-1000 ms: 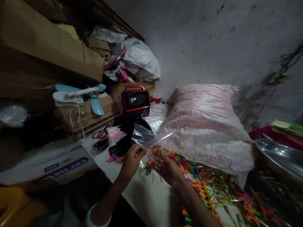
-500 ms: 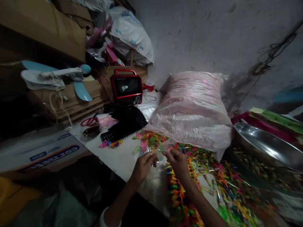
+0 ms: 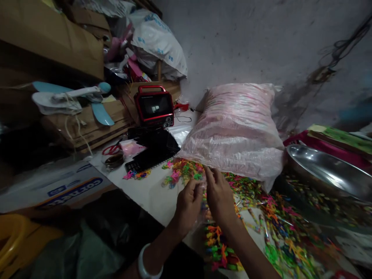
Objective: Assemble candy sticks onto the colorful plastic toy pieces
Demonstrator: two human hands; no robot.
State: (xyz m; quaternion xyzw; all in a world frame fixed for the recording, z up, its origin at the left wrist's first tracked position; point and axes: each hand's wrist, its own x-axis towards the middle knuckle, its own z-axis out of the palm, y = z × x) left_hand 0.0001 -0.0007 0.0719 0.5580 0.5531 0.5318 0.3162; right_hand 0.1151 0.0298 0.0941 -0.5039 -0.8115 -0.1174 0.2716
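My left hand (image 3: 188, 205) is closed, thumb and fingers pinching a small clear plastic bag (image 3: 201, 221). The bag is see-through and its outline is hard to follow between the hands. Close beside it, my right hand (image 3: 220, 195) has its fingers stretched out, their tips by the bag's upper part; its thumb is hidden. Bright plastic toy pieces (image 3: 188, 170) in pink, green and orange lie just beyond my fingers. Under my right forearm runs a dense row of similar colorful pieces (image 3: 222, 248).
A large pinkish plastic sack (image 3: 235, 128) stands against the wall. Right of it sits a shiny metal basin (image 3: 331, 170). A red-framed portable screen (image 3: 155, 106), a glass cup of dark liquid (image 3: 114, 159) and red-handled scissors (image 3: 111, 149) are at left. More colorful pieces (image 3: 290, 240) spread at right.
Both hands have come closer together and the left has moved toward me and to the right. My right fingers went from a pinch to stretched out. The view shifted slightly.
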